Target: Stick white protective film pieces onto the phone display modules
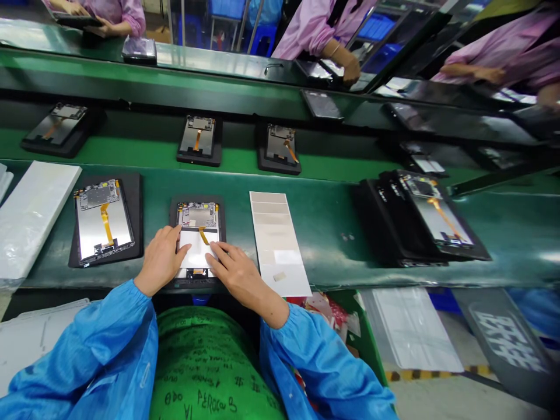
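- Left hand (160, 259): fingers (172, 238) spread wide, flat on the film's left edge
- White film (196, 251) on a tablet panel (198, 217) (orange flex (203, 235) above it), in a black tray (223, 224) on the green surface (328, 233)
- Right hand (238, 275): fingers (224, 254) close together, touching the film's right edge

On the green cushion (205, 373) are many handwritten black words. I can read only something like "PEROCO B" — the rest is unclear. The grey mat (510, 332) has big white letters, and the black trays (385, 221) have small white print — both too blurred to read.
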Action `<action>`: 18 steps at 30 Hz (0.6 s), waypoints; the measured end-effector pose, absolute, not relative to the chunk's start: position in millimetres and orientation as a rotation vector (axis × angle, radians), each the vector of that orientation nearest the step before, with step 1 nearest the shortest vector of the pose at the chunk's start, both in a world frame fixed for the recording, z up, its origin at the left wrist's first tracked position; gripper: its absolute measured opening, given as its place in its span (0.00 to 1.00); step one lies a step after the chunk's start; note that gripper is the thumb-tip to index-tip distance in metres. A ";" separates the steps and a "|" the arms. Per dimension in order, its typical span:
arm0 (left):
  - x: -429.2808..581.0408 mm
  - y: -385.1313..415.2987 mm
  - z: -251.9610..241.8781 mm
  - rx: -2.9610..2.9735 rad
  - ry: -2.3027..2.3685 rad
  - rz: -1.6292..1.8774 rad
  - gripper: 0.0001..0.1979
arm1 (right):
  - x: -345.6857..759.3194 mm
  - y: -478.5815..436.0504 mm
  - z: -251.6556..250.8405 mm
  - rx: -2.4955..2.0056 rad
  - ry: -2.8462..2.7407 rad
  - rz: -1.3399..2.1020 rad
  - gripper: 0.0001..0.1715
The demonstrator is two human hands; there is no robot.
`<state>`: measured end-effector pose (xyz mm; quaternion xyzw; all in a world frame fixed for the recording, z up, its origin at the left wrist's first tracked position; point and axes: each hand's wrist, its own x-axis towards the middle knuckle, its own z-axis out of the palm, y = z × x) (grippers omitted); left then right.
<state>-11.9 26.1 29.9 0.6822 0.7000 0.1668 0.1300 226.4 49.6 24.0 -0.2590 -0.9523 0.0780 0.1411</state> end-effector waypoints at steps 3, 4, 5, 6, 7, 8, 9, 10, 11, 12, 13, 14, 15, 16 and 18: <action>-11.8 25.6 28.7 1.989 2.040 0.480 0.21 | 226.0 48.8 28.2 -0.745 -2.763 0.217 0.18; -11.8 25.4 28.4 1.995 2.042 0.482 0.21 | 225.9 48.6 29.4 -0.746 -2.766 0.213 0.18; -11.6 25.2 28.3 2.002 2.045 0.482 0.21 | 225.8 48.5 30.4 -0.745 -2.770 0.212 0.18; -11.3 25.1 28.3 2.010 2.047 0.478 0.21 | 225.6 48.5 31.2 -0.745 -2.772 0.209 0.18; -10.8 25.1 28.5 2.018 2.052 0.468 0.21 | 225.5 48.3 31.7 -0.748 -2.774 0.205 0.18; -10.0 25.1 29.1 2.027 2.058 0.450 0.21 | 225.3 48.2 32.1 -0.748 -2.778 0.197 0.18; -8.9 25.2 29.9 2.036 2.065 0.424 0.22 | 225.1 48.1 32.4 -0.750 -2.782 0.184 0.18; -7.6 25.2 30.9 2.044 2.073 0.392 0.22 | 224.8 47.9 32.7 -0.751 -2.786 0.170 0.18; -6.2 25.1 32.3 2.049 2.081 0.357 0.23 | 224.5 47.8 33.0 -0.751 -2.790 0.159 0.17; -4.8 24.8 33.7 2.052 2.087 0.322 0.24 | 224.1 47.7 33.2 -0.751 -2.793 0.154 0.17; -3.7 24.3 35.2 2.053 2.089 0.290 0.24 | 223.8 47.7 33.2 -0.752 -2.794 0.158 0.18; -3.0 23.5 36.5 2.055 2.088 0.260 0.25 | 223.6 47.9 33.0 -0.754 -2.793 0.168 0.18; -2.9 22.4 37.4 2.059 2.087 0.235 0.25 | 223.7 48.2 32.3 -0.757 -2.790 0.182 0.18; -3.5 21.0 37.5 2.068 2.086 0.221 0.25 | 224.1 48.4 31.1 -0.761 -2.785 0.197 0.19; -6.7 17.5 34.1 2.075 2.125 0.260 0.26 | 226.2 48.6 26.6 -0.772 -2.762 0.238 0.20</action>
